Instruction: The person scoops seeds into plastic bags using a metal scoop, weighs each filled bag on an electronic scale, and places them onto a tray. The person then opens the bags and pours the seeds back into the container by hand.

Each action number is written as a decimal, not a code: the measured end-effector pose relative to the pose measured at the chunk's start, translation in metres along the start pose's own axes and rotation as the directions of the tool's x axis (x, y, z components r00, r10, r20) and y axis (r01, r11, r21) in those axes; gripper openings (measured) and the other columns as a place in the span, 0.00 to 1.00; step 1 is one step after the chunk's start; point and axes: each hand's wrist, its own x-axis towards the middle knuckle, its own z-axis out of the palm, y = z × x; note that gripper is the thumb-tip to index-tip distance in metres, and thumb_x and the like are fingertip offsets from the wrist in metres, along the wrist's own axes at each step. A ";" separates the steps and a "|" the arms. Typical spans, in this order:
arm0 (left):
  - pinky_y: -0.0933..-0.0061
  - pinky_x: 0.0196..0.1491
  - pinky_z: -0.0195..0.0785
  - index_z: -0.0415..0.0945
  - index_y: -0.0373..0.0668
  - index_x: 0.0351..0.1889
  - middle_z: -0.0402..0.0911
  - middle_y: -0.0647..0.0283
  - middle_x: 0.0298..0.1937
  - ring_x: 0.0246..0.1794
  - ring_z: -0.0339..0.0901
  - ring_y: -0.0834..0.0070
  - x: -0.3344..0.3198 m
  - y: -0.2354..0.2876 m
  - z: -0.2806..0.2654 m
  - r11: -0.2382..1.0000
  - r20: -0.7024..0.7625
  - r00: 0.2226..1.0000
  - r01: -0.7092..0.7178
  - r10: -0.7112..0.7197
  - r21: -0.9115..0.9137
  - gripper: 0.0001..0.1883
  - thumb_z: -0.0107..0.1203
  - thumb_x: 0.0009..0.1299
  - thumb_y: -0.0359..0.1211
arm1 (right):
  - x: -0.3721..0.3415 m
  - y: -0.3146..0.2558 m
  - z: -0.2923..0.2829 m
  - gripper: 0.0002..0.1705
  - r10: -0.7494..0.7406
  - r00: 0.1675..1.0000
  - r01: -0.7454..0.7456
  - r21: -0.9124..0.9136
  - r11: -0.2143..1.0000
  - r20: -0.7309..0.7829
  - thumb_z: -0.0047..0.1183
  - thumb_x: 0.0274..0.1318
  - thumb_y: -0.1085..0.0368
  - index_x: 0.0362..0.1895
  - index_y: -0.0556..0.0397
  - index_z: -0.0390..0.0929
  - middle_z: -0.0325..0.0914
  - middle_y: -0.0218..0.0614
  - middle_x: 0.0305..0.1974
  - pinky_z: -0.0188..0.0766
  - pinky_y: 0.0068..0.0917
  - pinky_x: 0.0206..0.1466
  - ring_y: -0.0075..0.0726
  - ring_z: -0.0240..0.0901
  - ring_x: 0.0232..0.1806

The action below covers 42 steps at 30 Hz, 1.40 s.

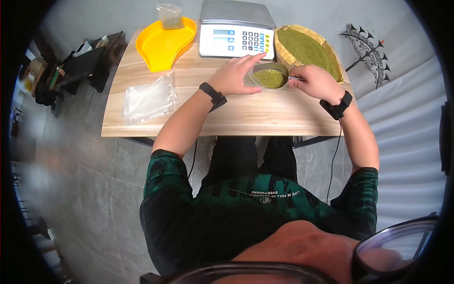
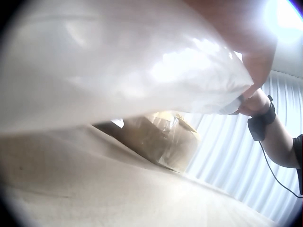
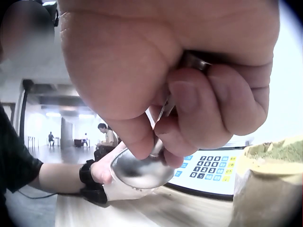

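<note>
1. Between the two hands, a metal scoop (image 3: 142,171) holds a heap of green grains (image 1: 270,78), its front end at the mouth of a clear plastic bag (image 2: 118,71); how far inside it lies, I cannot tell.
2. The right hand (image 1: 314,81) grips the scoop's handle, fingers curled round it and thumb pressed along it.
3. The left hand (image 1: 234,76) is spread wide, thumb well apart from the straight fingers, at the bag's mouth; whether any finger pinches the film, I cannot tell. The bag hangs below this hand.
4. Just beyond the left hand's fingertips stands a white scale (image 1: 235,40) with a keypad and a flat metal top.
5. Beyond the right hand, beside the scale, an open sack (image 1: 282,56) is filled with green grains.
6. To the left of the left hand, flat clear bags (image 1: 149,99) lie on the wooden table (image 1: 265,113). Farther out is a yellow tray (image 1: 163,45), with a small filled bag (image 1: 171,20) at its far edge.
</note>
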 end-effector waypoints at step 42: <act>0.63 0.63 0.66 0.68 0.49 0.67 0.71 0.56 0.60 0.60 0.70 0.58 -0.003 -0.005 0.000 0.996 -0.044 0.997 0.060 -0.063 -0.062 0.40 0.70 0.55 0.42 | -0.019 0.157 -0.004 0.20 0.542 0.834 -0.551 -0.130 0.824 -0.098 0.54 0.57 0.54 0.40 0.59 0.84 0.82 0.54 0.36 0.72 0.43 0.45 0.56 0.79 0.39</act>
